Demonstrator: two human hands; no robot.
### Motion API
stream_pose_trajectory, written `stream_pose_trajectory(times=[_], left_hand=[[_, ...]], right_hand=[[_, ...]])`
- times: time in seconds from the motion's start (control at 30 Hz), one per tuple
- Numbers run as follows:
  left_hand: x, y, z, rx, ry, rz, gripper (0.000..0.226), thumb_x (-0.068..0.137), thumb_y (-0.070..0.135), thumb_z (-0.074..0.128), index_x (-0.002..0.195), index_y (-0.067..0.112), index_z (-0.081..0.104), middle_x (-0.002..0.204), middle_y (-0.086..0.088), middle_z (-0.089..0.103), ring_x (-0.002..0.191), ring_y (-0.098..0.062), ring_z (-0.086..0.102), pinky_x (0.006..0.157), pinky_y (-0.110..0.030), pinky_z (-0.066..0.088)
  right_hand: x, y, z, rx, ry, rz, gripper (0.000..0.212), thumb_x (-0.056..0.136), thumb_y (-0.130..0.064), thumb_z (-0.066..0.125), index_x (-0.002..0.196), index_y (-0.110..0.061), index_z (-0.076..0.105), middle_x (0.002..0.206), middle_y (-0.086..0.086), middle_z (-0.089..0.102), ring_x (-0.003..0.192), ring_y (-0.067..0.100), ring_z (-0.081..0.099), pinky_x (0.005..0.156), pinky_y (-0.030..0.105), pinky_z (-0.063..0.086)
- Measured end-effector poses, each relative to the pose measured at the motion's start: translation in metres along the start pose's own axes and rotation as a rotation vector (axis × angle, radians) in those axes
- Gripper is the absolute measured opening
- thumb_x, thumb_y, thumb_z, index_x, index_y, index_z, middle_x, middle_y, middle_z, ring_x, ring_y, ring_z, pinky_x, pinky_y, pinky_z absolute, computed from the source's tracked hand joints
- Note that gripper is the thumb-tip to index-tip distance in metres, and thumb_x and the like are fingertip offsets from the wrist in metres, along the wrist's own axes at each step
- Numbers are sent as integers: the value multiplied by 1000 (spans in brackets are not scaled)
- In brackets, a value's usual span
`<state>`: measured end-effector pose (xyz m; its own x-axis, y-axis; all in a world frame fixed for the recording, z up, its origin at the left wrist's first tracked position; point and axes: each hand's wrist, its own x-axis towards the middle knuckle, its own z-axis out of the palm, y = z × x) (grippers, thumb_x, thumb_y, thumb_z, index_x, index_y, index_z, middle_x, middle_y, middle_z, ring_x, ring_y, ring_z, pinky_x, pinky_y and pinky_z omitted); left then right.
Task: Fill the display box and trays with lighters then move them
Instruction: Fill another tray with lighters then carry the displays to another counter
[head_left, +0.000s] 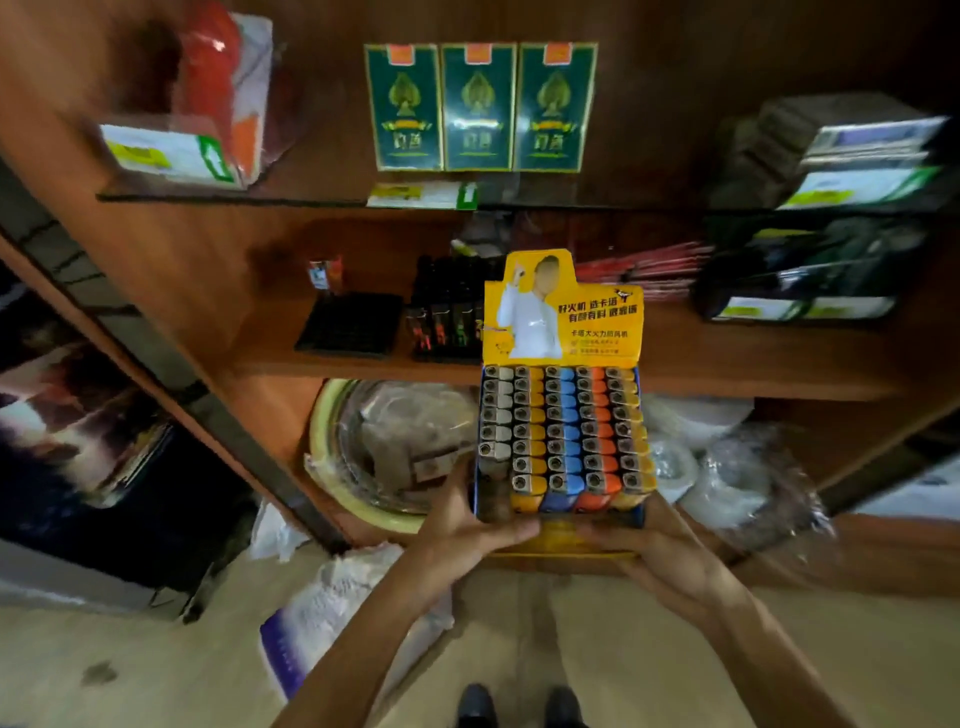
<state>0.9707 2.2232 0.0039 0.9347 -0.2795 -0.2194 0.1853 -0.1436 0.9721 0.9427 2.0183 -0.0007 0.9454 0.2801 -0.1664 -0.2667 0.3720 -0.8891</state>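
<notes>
The left hand (467, 525) and right hand (660, 556), grips curled, are holding the nearly full display box (563, 322); placing it is apparently remaining.

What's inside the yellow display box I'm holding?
Inside the display box, five rows of lighters: white, yellow, blue, orange, yellow. The white row's near end looks empty. Most bodies are hidden.

Yellow display box (563, 317), flap upright, held before the shelf (363, 366) edge, packed with white, yellow, blue and orange lighters (563, 431).
</notes>
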Motion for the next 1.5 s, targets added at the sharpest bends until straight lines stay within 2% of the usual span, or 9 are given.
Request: stream_pose_trajectory(times=[0.1,0.23,0.33,0.5,0.73,0.93,1.1,1.3,1.5], left_hand=[[23,3,7,-7,-58,-22,72,68,1,80,131,8,45,123,-4,62,115,-14,57,103,-36,43],[52,6,17,-9,-115,1,72,67,5,81,128,15,46,120,1,62,106,-3,59,87,-14,48],[75,10,22,-18,-98,-3,74,65,4,82,127,16,45,121,2,60,110,-5,56,92,-19,46],[104,8,28,-36,-91,-18,64,67,-4,78,119,16,48,110,7,62,93,7,61,73,-8,48],[120,-2,32,18,-53,-41,63,67,4,81,120,15,50,116,0,62,112,-16,57,93,-24,47],[115,-6,28,95,65,102,76,61,9,85,120,27,41,116,20,49,102,28,44,80,4,35],[106,-8,26,228,36,186,92,57,25,88,129,37,32,120,28,44,109,33,34,81,8,29],[110,-7,28,202,20,156,98,58,14,88,136,29,32,119,24,53,110,23,46,86,0,39],[112,4,36,221,95,180,96,49,38,84,132,10,47,115,15,62,106,12,56,93,-13,44]], right_hand=[[1,-8,-12,2,66,-24,52,74,6,68,120,-16,58,119,15,64,109,30,62,79,30,54],[15,-22,-26,-81,54,-97,48,79,8,62,117,-22,62,119,11,65,109,27,62,81,27,53],[29,-32,-35,-118,42,-118,51,79,8,61,115,-27,63,116,4,67,106,22,64,80,24,53],[53,-37,-56,-110,91,-52,45,76,9,63,117,-9,58,111,10,69,101,23,66,76,24,54],[67,-38,-69,-119,73,35,43,74,9,59,116,-2,52,98,3,73,89,15,69,69,19,54],[76,-39,-73,-117,44,-26,39,75,13,57,111,-2,55,99,1,73,91,15,69,71,19,54],[84,-33,-76,-57,128,-73,52,67,17,62,114,-3,50,95,6,72,88,22,69,67,24,55],[69,-28,-89,-264,117,-163,66,74,-9,77,130,-8,42,117,12,63,107,26,62,80,30,53],[71,-29,-94,-727,312,-187,53,60,-16,86,100,-34,57,98,-19,68,85,-2,65,65,10,49]])
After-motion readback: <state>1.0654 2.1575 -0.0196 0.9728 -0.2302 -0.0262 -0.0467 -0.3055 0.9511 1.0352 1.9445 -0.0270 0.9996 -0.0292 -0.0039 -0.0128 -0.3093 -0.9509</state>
